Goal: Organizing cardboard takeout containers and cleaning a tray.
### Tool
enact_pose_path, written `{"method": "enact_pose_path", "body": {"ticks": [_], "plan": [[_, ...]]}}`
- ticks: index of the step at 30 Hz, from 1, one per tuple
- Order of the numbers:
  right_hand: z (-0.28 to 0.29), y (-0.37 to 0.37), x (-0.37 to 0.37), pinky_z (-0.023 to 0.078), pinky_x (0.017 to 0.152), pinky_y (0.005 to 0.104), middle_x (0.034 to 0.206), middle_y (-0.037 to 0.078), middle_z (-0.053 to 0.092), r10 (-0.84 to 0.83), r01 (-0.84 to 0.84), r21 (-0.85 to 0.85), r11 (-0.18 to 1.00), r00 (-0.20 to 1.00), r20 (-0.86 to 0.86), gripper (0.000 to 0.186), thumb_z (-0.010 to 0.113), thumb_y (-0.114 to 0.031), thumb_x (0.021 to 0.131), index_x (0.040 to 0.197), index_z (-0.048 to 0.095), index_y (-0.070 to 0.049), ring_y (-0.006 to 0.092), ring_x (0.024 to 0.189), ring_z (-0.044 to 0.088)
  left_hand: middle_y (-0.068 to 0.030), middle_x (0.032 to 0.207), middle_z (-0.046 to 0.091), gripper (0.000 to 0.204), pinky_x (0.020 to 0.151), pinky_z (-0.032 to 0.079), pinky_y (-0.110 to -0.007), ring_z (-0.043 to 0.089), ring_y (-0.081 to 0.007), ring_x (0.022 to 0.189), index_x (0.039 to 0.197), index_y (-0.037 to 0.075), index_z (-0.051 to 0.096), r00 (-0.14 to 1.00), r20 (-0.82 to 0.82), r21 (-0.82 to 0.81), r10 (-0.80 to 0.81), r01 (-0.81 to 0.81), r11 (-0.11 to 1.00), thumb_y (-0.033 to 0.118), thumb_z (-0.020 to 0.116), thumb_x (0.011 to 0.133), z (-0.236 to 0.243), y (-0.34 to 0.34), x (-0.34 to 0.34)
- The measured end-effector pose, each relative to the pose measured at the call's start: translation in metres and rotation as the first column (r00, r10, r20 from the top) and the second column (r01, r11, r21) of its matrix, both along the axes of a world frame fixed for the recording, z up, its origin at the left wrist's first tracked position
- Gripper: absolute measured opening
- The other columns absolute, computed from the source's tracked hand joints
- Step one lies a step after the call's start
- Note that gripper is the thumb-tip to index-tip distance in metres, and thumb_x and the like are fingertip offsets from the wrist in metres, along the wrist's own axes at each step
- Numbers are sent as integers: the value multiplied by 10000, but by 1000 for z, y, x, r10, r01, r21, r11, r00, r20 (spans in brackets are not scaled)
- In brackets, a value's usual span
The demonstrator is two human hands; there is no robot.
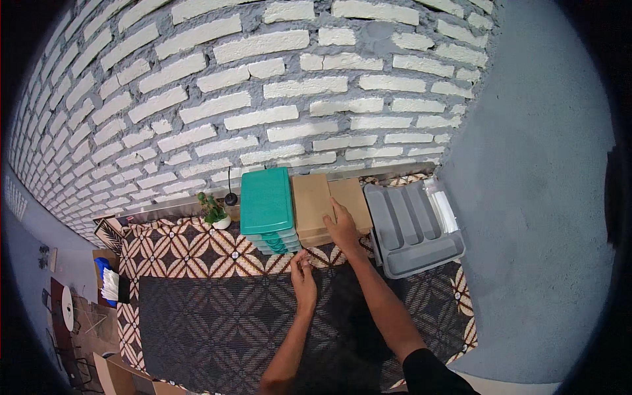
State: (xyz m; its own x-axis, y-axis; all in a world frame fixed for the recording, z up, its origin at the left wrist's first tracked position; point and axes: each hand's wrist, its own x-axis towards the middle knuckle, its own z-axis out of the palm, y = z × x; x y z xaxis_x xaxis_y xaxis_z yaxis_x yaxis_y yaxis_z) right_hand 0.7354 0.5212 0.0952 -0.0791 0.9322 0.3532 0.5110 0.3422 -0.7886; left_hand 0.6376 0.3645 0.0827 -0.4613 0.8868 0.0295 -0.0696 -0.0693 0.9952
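Two brown cardboard boxes stand side by side at the back of the table, the left box [311, 197] and the right box [350, 194]. My right hand [342, 230] rests over them with its thumb and forefinger apart, the fingertips near the seam between their tops. Close to the front lower corner of the left box is my left hand [303, 280], its fingers loosely bent and nothing seen in them. Beside that box stands a stack of clear containers with a teal lid [266, 201]. A grey compartment tray [421, 250] sits to the right of the boxes.
A small potted plant [214, 212] and a black round object with a cord [230, 198] stand left of the stack. A dark mat [217, 322] covers the front of the patterned tablecloth [178, 253]. A white brick wall [276, 85] rises behind; an open carton [118, 375] is at lower left.
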Motion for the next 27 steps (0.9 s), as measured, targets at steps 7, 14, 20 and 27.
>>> {"method": "enact_pose_path", "body": {"ticks": [7,14,20,27], "plan": [[15,-26,4,403,1008,475,1248,233,573,-113,106,186,977,993,31,510,600,-183,879,1331,499,30,427,1175,512,-122,1349,508,361,990,463,-357,527,-242,1222,1359,37,465,999,27,-13,-36,36,999,232,404,1061,9,-14,7],[15,-242,13,331,1059,504,1423,209,439,374,-389,-40,920,905,-202,535,607,-230,935,1397,449,-10,372,1301,426,-134,1447,459,602,1098,367,-445,451,-286,1327,1444,41,408,779,613,-10,-134,177,984,477,276,1050,16,-59,29],[0,-321,108,290,1074,528,1453,176,398,61,-44,-56,997,927,371,620,682,-297,890,1416,440,-76,343,1345,365,-162,1429,463,642,1087,381,-432,466,-292,1308,1447,11,372,837,537,-195,-107,247,949,497,365,1028,-6,-128,37],[-28,-324,144,371,948,537,1189,104,592,-126,277,-364,889,913,389,504,756,-207,833,1268,541,-69,315,1201,473,-143,1450,425,572,1067,383,-388,445,-271,1295,1471,55,353,844,497,-431,-202,442,787,377,464,1013,-17,-199,83]]}}
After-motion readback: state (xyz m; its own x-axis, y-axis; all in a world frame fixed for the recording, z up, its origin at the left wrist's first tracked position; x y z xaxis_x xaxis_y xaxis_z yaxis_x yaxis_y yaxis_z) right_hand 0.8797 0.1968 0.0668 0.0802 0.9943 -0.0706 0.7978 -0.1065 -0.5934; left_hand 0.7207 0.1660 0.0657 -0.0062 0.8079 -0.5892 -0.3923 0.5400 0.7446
